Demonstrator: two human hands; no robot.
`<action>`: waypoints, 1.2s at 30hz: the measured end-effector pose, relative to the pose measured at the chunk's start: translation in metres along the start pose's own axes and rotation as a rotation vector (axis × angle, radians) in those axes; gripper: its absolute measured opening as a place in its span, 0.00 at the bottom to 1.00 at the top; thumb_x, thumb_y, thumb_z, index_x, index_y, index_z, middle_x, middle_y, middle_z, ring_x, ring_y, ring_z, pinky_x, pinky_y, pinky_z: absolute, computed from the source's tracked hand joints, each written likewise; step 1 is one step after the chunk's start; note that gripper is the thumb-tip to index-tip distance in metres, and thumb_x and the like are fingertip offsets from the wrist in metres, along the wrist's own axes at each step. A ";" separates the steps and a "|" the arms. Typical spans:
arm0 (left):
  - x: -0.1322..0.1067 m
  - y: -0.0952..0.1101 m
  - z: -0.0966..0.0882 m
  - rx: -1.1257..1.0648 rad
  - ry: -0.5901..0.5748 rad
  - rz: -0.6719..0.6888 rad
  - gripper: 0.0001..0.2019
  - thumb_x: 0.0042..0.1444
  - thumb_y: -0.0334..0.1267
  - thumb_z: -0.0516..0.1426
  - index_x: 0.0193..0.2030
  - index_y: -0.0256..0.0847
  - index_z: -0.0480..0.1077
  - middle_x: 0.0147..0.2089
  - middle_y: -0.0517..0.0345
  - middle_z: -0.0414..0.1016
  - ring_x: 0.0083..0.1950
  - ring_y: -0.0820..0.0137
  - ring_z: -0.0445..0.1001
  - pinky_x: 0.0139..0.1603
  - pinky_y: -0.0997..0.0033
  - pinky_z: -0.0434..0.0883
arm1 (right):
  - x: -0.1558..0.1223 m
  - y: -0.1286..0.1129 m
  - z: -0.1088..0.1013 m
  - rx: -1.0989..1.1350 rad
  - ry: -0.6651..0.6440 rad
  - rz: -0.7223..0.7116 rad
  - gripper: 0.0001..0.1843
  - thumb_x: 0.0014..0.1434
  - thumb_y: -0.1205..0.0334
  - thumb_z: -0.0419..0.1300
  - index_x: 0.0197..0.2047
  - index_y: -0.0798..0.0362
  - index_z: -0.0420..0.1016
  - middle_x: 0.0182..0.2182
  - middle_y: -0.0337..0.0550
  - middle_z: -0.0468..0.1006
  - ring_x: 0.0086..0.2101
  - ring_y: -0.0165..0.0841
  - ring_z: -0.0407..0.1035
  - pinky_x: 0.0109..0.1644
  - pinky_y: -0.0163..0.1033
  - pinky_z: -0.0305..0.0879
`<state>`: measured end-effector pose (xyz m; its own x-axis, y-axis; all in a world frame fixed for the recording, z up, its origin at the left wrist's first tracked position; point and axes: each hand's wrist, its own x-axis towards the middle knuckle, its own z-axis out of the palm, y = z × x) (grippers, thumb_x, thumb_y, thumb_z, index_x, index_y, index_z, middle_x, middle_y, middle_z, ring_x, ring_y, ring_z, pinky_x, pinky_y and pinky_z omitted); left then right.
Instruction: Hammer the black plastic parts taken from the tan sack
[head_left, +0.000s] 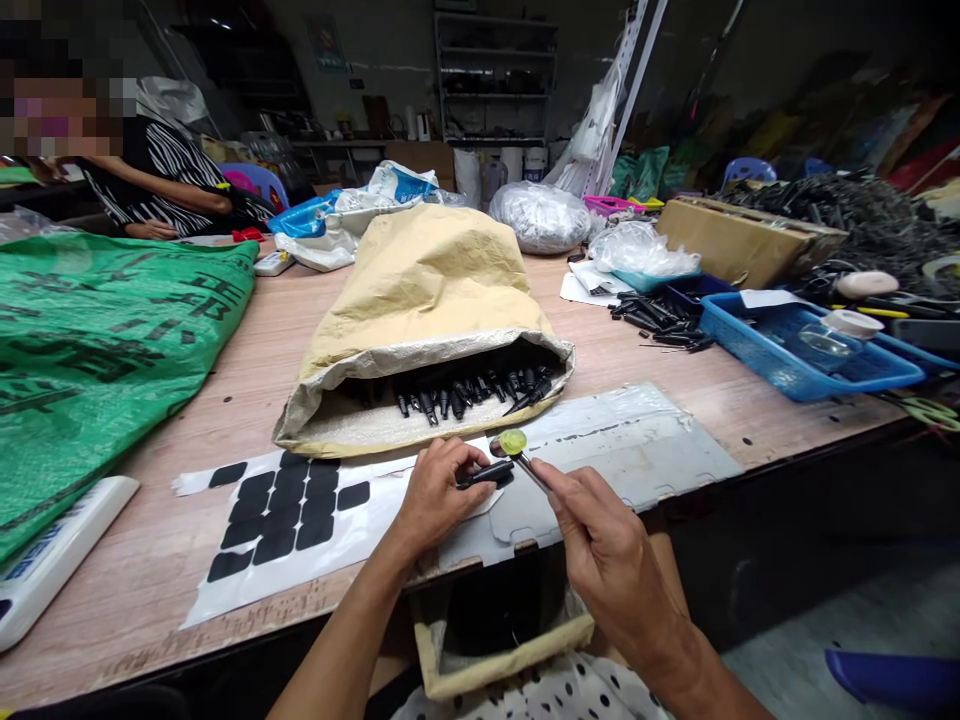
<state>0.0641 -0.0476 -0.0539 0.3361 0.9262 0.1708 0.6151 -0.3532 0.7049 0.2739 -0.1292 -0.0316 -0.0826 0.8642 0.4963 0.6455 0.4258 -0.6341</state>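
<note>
Just below the middle of the frame, the person's left hand [435, 490] is closed around a small black plastic part [487, 472], thumb and fingers pinching it so that it lies roughly level, pointing right. The right hand [600, 540] comes in from the lower right, its grip closed on a thin metal tool [529, 466] whose tip meets the end of the black part. Right at that meeting point sits a small yellow-green round cap [513, 441]; whether it belongs to the tool or the part I cannot tell.

Both hands hover over a grey plastic sheet [645, 450] lying on the wooden desk [247, 340] near its front edge. To the left of the hands, a white backing sheet [225, 580] carries rows of black square pads [281, 510], some spots already bare.

Just behind the hands, in the centre of the frame, a tan paper sack [420, 290] lies on its side with its mouth open toward the person, showing a heap of black pointed pieces [465, 390] inside. A green woven bag [97, 340] fills the left of the frame. On the right, a blue plastic basket [795, 365] sits on the desk, with a loose cluster of black parts [660, 320] just to its left and a cardboard box [742, 240] behind them.

In the upper left, another person in a striped top [165, 160] sits at the far end of the desk, an arm [161, 192] resting there.

Below the desk edge, at the bottom centre, an open bag [495, 650] sits by the person's lap.
</note>
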 end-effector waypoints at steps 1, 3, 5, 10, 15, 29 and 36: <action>0.000 -0.001 0.000 -0.003 -0.003 -0.003 0.06 0.55 0.38 0.64 0.41 0.45 0.76 0.36 0.59 0.74 0.43 0.63 0.69 0.45 0.63 0.63 | 0.001 -0.002 -0.001 -0.005 -0.001 -0.010 0.25 0.71 0.69 0.50 0.67 0.45 0.70 0.36 0.43 0.73 0.37 0.31 0.72 0.45 0.35 0.72; 0.001 -0.001 0.000 -0.002 -0.014 -0.007 0.05 0.56 0.38 0.64 0.40 0.44 0.76 0.36 0.60 0.74 0.43 0.63 0.68 0.44 0.63 0.63 | 0.001 -0.004 -0.001 -0.009 -0.010 -0.025 0.26 0.70 0.70 0.50 0.67 0.45 0.69 0.35 0.42 0.71 0.36 0.30 0.71 0.43 0.35 0.71; 0.002 -0.001 0.000 0.007 -0.022 -0.010 0.05 0.56 0.39 0.64 0.39 0.44 0.76 0.36 0.60 0.74 0.42 0.63 0.68 0.44 0.63 0.62 | -0.002 -0.004 0.002 -0.013 -0.019 -0.035 0.27 0.70 0.72 0.50 0.68 0.45 0.68 0.36 0.42 0.70 0.36 0.30 0.69 0.42 0.35 0.70; 0.002 0.001 0.000 0.034 -0.022 -0.011 0.04 0.56 0.39 0.64 0.36 0.44 0.75 0.35 0.61 0.74 0.43 0.63 0.69 0.45 0.63 0.61 | -0.013 0.005 0.013 -0.094 -0.106 -0.027 0.29 0.69 0.74 0.48 0.68 0.45 0.68 0.34 0.41 0.68 0.34 0.30 0.67 0.40 0.34 0.68; 0.001 0.002 0.000 0.012 -0.012 -0.022 0.05 0.55 0.37 0.65 0.38 0.45 0.77 0.38 0.60 0.76 0.45 0.62 0.69 0.46 0.63 0.62 | -0.010 0.009 0.007 -0.087 -0.052 -0.011 0.28 0.69 0.73 0.49 0.68 0.45 0.68 0.35 0.41 0.69 0.35 0.30 0.68 0.42 0.35 0.68; 0.001 0.002 -0.001 0.012 -0.024 -0.026 0.06 0.56 0.39 0.64 0.40 0.45 0.77 0.37 0.58 0.76 0.43 0.62 0.68 0.45 0.62 0.64 | -0.001 0.035 -0.018 -0.248 0.079 0.128 0.22 0.71 0.64 0.50 0.64 0.45 0.73 0.38 0.43 0.75 0.39 0.32 0.72 0.45 0.36 0.67; 0.002 0.002 -0.003 0.031 -0.052 -0.021 0.09 0.62 0.46 0.61 0.42 0.46 0.78 0.39 0.57 0.77 0.44 0.61 0.69 0.45 0.61 0.62 | 0.024 0.103 -0.045 -0.673 0.135 0.282 0.19 0.67 0.66 0.54 0.56 0.46 0.80 0.36 0.43 0.76 0.38 0.35 0.68 0.39 0.39 0.58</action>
<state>0.0639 -0.0465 -0.0502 0.3590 0.9257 0.1190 0.6441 -0.3380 0.6862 0.3722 -0.0767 -0.0587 0.2208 0.8576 0.4646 0.9579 -0.1009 -0.2689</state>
